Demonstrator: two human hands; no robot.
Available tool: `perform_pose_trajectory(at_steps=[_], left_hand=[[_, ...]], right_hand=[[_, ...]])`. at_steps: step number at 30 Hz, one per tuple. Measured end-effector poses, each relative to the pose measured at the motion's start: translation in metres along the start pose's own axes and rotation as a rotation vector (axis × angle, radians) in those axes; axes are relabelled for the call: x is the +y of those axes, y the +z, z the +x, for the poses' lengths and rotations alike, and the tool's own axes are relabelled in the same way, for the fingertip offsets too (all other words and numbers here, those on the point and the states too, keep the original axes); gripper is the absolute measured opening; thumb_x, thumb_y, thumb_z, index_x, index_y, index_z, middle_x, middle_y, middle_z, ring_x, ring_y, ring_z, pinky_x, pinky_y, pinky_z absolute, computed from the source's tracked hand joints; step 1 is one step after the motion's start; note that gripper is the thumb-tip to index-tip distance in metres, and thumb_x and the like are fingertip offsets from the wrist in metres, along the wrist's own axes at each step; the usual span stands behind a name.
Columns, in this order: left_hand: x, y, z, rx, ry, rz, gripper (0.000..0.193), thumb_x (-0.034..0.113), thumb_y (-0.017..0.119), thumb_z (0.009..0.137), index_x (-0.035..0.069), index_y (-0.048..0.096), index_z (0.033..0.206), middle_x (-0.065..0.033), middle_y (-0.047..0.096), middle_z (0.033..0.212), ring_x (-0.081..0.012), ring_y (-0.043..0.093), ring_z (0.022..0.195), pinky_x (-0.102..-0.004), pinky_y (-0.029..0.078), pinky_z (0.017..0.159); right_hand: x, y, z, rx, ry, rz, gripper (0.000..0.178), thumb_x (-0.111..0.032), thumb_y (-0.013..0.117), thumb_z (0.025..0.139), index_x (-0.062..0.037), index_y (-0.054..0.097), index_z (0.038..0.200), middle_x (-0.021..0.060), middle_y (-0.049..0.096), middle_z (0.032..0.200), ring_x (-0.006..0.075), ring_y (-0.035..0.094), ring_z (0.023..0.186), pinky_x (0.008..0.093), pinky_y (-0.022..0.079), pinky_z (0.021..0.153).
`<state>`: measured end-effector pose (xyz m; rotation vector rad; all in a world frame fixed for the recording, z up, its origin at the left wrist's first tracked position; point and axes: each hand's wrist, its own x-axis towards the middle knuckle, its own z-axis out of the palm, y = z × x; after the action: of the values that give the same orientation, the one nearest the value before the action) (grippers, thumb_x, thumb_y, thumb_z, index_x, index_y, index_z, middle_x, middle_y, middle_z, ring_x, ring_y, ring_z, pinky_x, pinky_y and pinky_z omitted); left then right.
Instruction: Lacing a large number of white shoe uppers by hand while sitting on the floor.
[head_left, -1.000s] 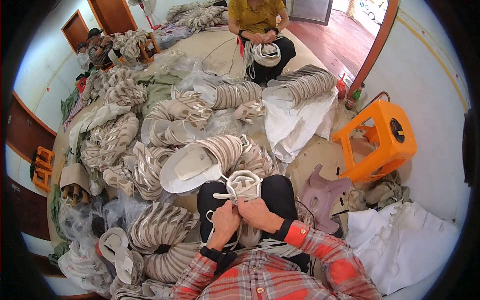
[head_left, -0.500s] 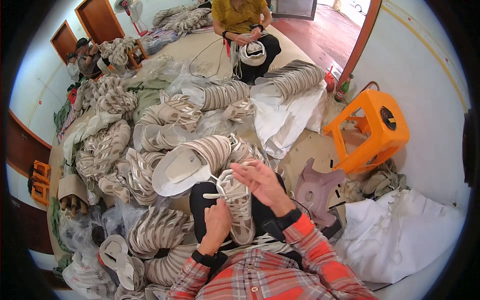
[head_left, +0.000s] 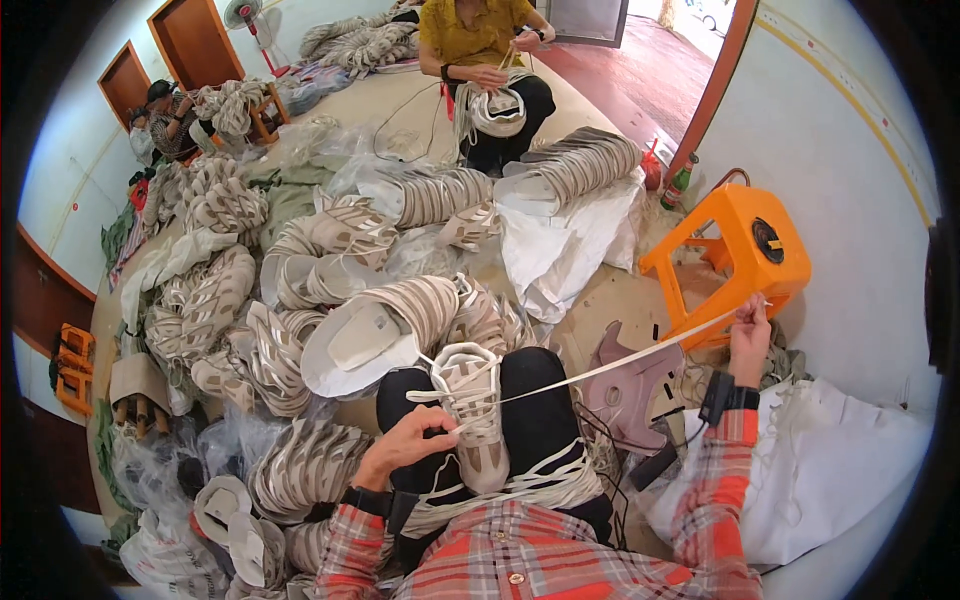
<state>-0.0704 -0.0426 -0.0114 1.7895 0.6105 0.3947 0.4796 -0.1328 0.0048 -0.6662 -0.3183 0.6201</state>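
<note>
While right grip [head_left: 748, 348] holds lace [head_left: 620, 362], shoe [head_left: 476, 425] beside left grip [head_left: 403, 445]

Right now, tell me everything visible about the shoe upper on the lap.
The shoe upper is off-white with taupe panels and looks like fabric. It lies between the dark-trousered thighs, toe end near, opening farther away. A pale lace crosses it, stretched taut to the right hand. The left hand is at its left edge; whether it touches is unclear.

Left hand [head_left: 408, 442] pinches close in, right hand [head_left: 750, 338] far outward.
</note>
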Motion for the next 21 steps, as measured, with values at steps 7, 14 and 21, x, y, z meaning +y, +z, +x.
perform_pose_trajectory(at_steps=[7, 14, 21], left_hand=[[-0.016, 0.013, 0.002, 0.363, -0.22, -0.124, 0.03, -0.002, 0.057, 0.08, 0.003, 0.058, 0.109, -0.0002, 0.06, 0.094, -0.0078, 0.053, 0.079, -0.0211, 0.043, 0.071], [0.004, 0.039, 0.048, 0.219, 0.365, 0.509, 0.017, 0.005, 0.055, 0.084, 0.005, 0.061, 0.1, -0.0073, 0.056, 0.081, -0.0228, 0.056, 0.074, -0.0269, 0.044, 0.066], [0.201, 0.0, 0.029, -0.065, 0.443, -0.096, 0.011, 0.01, 0.056, 0.087, 0.005, 0.063, 0.094, -0.0062, 0.05, 0.07, -0.0163, 0.049, 0.062, -0.0291, 0.038, 0.054]], right_hand=[[-0.134, -0.031, 0.047, 0.181, -0.262, -0.168, 0.023, -0.01, 0.058, 0.087, 0.004, 0.056, 0.105, 0.0056, 0.057, 0.084, 0.01, 0.053, 0.071, 0.0186, 0.044, 0.063], [-0.161, 0.108, -0.023, 0.02, -0.459, -0.499, 0.026, -0.011, 0.057, 0.087, 0.0033, 0.057, 0.108, 0.0101, 0.062, 0.09, 0.0056, 0.05, 0.064, 0.0171, 0.043, 0.057], [-0.105, 0.236, -0.113, -0.324, -0.322, -0.65, 0.029, -0.012, 0.053, 0.088, 0.003, 0.054, 0.113, 0.0118, 0.064, 0.083, 0.0059, 0.05, 0.047, 0.0202, 0.044, 0.045]])
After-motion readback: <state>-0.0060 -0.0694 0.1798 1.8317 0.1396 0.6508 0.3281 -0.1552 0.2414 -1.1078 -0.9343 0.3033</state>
